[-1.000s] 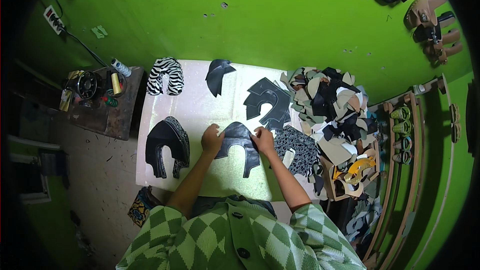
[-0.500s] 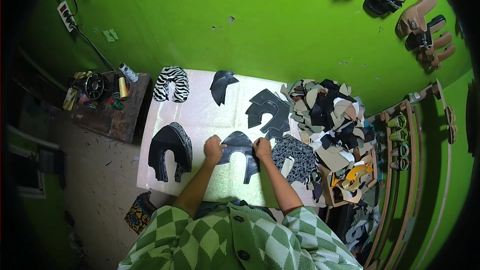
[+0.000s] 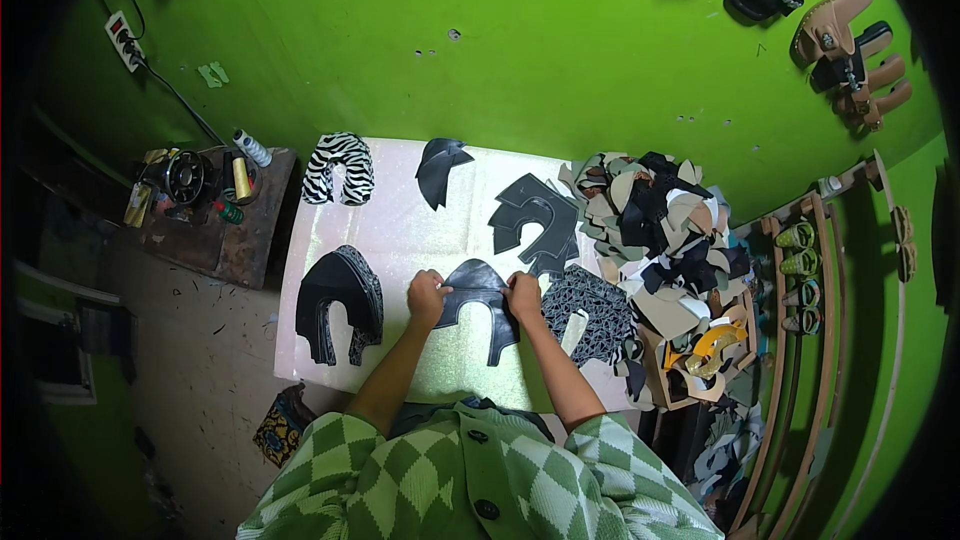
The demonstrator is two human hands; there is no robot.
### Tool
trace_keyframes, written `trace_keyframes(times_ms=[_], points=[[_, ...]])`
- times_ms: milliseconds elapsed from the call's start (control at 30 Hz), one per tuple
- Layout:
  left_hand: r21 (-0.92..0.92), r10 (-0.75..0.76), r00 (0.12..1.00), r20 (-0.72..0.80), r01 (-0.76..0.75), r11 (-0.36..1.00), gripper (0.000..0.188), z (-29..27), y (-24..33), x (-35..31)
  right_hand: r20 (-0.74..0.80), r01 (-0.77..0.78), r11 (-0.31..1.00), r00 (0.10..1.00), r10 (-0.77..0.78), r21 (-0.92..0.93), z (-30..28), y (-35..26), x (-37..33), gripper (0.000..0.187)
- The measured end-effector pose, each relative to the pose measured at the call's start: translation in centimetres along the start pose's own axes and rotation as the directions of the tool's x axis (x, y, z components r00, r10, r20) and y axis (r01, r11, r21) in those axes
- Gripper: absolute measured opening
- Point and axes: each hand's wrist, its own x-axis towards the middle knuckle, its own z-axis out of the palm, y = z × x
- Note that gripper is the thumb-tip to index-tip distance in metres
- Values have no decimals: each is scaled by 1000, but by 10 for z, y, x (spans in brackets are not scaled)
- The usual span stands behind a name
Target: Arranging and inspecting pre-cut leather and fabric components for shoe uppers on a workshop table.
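On the table in front of me lies a black, glossy shoe upper (image 3: 477,281), arched at the far end with two legs toward me. My left hand (image 3: 427,298) pinches its left edge, and my right hand (image 3: 522,298) grips the right edge at about the same height. A seam or fold line crosses the piece between them. Left of my hands sits a thick stack of black arched uppers (image 3: 325,290) with patterned sides. To the right, a black-and-grey patterned piece (image 3: 607,315) lies close to my right hand, with dark grey cut pieces (image 3: 517,202) beyond it.
Zebra-striped uppers (image 3: 320,165) and black pointed pieces (image 3: 434,175) lie along the far part of the white table (image 3: 400,240). A big scrap heap (image 3: 655,215) and a box of offcuts (image 3: 750,340) crowd the right side. A sewing machine (image 3: 187,175) stands left.
The view has shifted very slightly. Both hands keep their hold on the black shoe upper, which stays in nearly the same place.
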Motion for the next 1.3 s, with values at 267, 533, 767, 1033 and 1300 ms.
trace_keyframes(times_ms=[267,533,767,1033,1300], points=[[127,86,993,77,-95,987,26,-2,-2,11,93,-102,954,987,133,-283,14,6,12,25],[-95,32,989,144,-18,995,25,-8,-12,7,85,14,1000,996,-16,22,-3,9,2,19],[-114,-119,989,87,129,985,29,-37,-31,17,374,-291,838,921,114,461,17,-11,2,19],[213,-161,986,-52,169,962,30,-71,-32,33,164,-255,930,962,217,267,57,-60,-4,20],[363,-57,994,-92,87,928,24,-70,-26,27,75,-186,973,981,177,136,52,-73,-11,22]])
